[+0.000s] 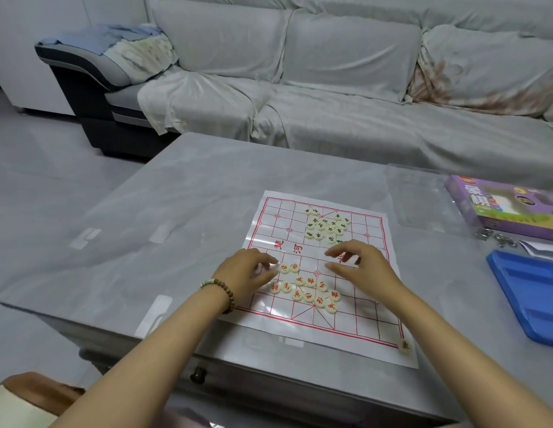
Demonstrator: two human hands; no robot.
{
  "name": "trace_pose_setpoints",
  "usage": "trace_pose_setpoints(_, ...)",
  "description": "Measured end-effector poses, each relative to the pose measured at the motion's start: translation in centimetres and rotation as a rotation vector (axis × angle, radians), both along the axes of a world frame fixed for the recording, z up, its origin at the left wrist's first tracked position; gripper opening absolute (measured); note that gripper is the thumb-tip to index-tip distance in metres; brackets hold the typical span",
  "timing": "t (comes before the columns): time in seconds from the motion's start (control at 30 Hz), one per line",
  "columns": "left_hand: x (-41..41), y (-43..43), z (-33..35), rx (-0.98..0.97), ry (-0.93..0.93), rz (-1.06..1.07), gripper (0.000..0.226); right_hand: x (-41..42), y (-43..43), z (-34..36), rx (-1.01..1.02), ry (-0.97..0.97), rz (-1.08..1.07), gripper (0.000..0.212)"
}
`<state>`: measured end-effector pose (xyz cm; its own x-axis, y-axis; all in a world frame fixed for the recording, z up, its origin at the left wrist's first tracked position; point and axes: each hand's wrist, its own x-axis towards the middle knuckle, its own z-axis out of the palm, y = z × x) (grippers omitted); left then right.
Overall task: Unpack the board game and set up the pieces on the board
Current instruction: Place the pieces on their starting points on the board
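Though looking mostly down at a grey, glossy table (207, 196), can see much of the room too: pale grey floor (52, 165) at left, and a long sofa (330, 88) under light covers behind, with crumpled cloth (114, 38) heaped on its dark armrest. Find board (370, 307) lying flat on the table toward the near edge, a white sheet with a red grid. Count two heaps on it: dark pieces (327, 228) bunched at the far side, red pieces (306, 288) loose at the near side between the hands. Spot lone piece (404, 346) at the board's near right corner. See left hand (247, 273), beaded bracelet (221, 291) on the wrist, palm down with fingers bent, tips at a piece beside the red heap; cannot tell whether pinching or only touching it. See right hand (361, 267) poised over the board's middle, fingers loosely curved and apart from the thumb, holding nothing visible. Off to the right on the table, find clear lid (417, 196), purple box (497, 208), small metal bits (497, 237) just in front of it, white leaflet (540, 250) and blue tray (531, 298), partly out of view.
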<state>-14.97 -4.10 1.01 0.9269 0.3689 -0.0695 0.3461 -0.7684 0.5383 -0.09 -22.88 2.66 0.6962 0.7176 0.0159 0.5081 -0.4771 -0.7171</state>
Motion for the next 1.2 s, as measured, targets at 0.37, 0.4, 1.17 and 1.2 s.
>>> trace_pose_setpoints(0.37,3.6,0.5,-0.4,0.010,0.047,0.064,0.026,-0.1,0.9,-0.6,-0.009,0.030,0.010,0.016)
trace_pose_setpoints(0.4,3.4,0.9,-0.1,0.007,0.028,0.085,0.025,-0.1,0.9,-0.6,-0.008,0.030,0.012,0.016)
trace_pose_setpoints(1.17,-1.4,2.7,-0.3,-0.054,0.001,0.048,0.031,-1.5,2.4,-1.4,-0.073,-0.078,0.091,0.026)
trace_pose_setpoints(1.2,-1.4,2.7,-0.3,-0.058,0.000,0.046,0.032,-1.5,2.7,-1.3,-0.083,-0.077,0.096,0.026)
